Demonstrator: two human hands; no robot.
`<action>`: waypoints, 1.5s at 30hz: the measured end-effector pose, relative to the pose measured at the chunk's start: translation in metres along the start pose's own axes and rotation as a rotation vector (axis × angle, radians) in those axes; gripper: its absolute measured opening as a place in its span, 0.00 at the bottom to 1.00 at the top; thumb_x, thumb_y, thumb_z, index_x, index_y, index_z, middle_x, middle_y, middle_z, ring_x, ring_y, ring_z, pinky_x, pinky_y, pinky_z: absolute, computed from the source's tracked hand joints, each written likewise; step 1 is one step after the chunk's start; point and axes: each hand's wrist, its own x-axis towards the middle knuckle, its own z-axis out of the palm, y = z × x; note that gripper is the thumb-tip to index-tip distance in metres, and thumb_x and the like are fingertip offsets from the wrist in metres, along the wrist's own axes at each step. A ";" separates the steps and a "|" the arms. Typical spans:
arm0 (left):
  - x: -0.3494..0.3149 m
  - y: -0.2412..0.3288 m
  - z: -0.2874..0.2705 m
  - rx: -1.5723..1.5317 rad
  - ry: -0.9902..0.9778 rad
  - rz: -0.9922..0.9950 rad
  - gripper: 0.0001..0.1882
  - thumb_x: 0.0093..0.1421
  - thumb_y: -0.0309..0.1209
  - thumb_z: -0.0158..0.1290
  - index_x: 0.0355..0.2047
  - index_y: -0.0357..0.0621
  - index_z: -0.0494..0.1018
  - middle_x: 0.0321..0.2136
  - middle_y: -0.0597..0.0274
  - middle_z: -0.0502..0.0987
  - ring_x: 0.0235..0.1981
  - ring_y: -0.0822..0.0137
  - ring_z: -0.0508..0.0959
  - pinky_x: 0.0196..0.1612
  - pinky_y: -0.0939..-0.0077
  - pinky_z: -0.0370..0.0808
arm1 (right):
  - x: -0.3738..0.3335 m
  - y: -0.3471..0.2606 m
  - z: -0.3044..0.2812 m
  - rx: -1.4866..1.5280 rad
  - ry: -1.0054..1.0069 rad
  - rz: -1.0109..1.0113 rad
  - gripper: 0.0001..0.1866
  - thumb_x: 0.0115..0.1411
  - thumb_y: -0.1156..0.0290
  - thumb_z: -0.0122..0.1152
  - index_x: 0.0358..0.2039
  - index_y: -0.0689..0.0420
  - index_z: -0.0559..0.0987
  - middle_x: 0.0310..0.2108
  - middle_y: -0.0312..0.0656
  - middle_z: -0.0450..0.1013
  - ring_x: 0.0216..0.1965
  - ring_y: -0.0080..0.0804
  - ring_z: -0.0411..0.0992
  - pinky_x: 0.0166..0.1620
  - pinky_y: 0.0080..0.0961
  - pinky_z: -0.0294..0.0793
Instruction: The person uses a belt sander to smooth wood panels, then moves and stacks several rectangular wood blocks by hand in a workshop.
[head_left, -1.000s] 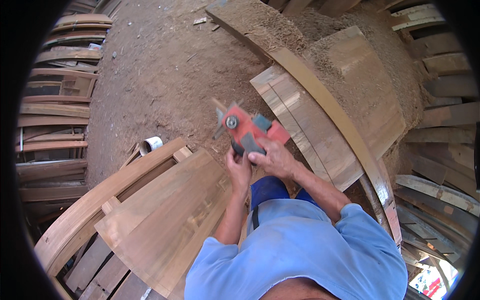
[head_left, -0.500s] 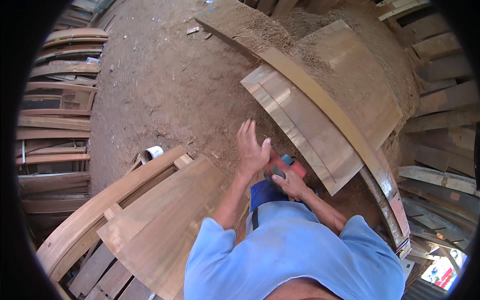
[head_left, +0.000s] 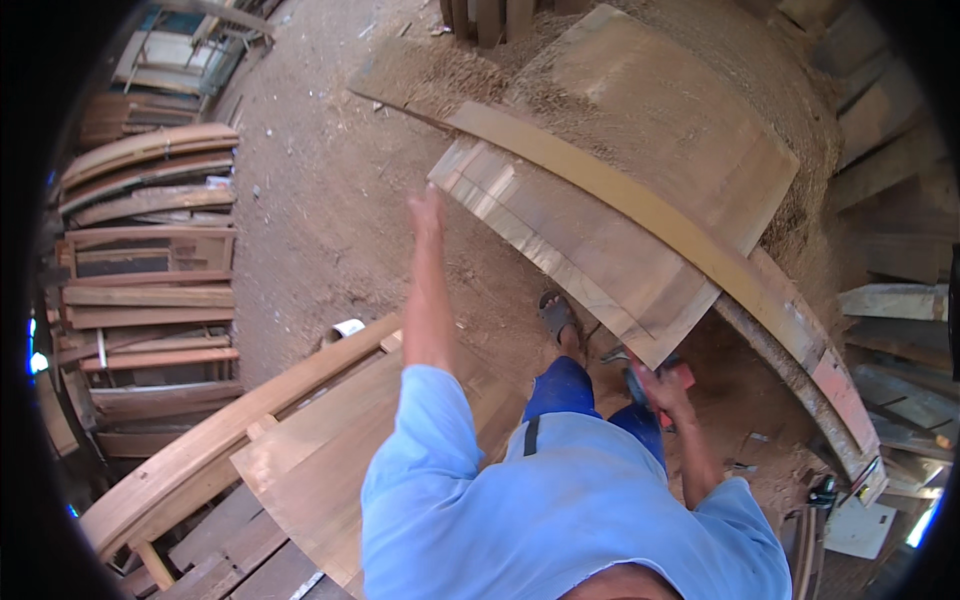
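Observation:
My right hand [head_left: 667,392] is closed round a red and dark hand-held power tool [head_left: 680,376], low beside my right leg and just under the near corner of a wooden panel [head_left: 590,240]. Its exact kind does not show. My left arm reaches forward. My left hand [head_left: 427,205] is at the panel's far left corner, blurred, so its finger position and any contact are unclear. The panel has a pale strip along its near edge. A long yellowish board [head_left: 600,175] lies across it.
A wider sheet [head_left: 690,130], dusted with shavings, lies beyond the board. At left front, another wooden panel [head_left: 320,450] rests beside a framed timber piece [head_left: 240,430]. Stacked timber [head_left: 150,290] lines the left side. Planks [head_left: 890,300] stand at right. My sandalled foot [head_left: 558,315] is beside the panel.
My left hand has swung forward and left to the panel's far corner. My right hand has carried the power tool to the right, down beside my leg. The view has shifted.

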 end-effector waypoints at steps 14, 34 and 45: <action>-0.202 0.041 0.124 -0.699 -0.170 -0.073 0.30 0.72 0.48 0.36 0.63 0.35 0.60 0.58 0.50 0.67 0.58 0.52 0.69 0.61 0.49 0.68 | -0.012 0.356 -0.081 0.256 0.604 0.326 0.15 0.56 0.58 0.64 0.25 0.59 0.77 0.18 0.34 0.71 0.21 0.23 0.69 0.25 0.29 0.68; -0.243 0.096 0.128 -0.543 -0.226 -0.048 0.27 0.68 0.37 0.31 0.63 0.38 0.61 0.58 0.46 0.70 0.57 0.50 0.73 0.58 0.53 0.74 | 0.105 0.601 -0.006 -0.066 0.403 0.705 0.15 0.59 0.60 0.60 0.40 0.58 0.77 0.34 0.45 0.75 0.35 0.40 0.75 0.39 0.36 0.74; -0.251 0.090 0.142 -0.440 -0.037 -0.028 0.30 0.70 0.45 0.35 0.58 0.31 0.65 0.55 0.48 0.72 0.53 0.54 0.74 0.57 0.62 0.71 | 0.061 0.521 -0.009 -0.184 0.351 0.538 0.19 0.62 0.62 0.57 0.51 0.56 0.76 0.45 0.50 0.76 0.43 0.48 0.76 0.47 0.40 0.75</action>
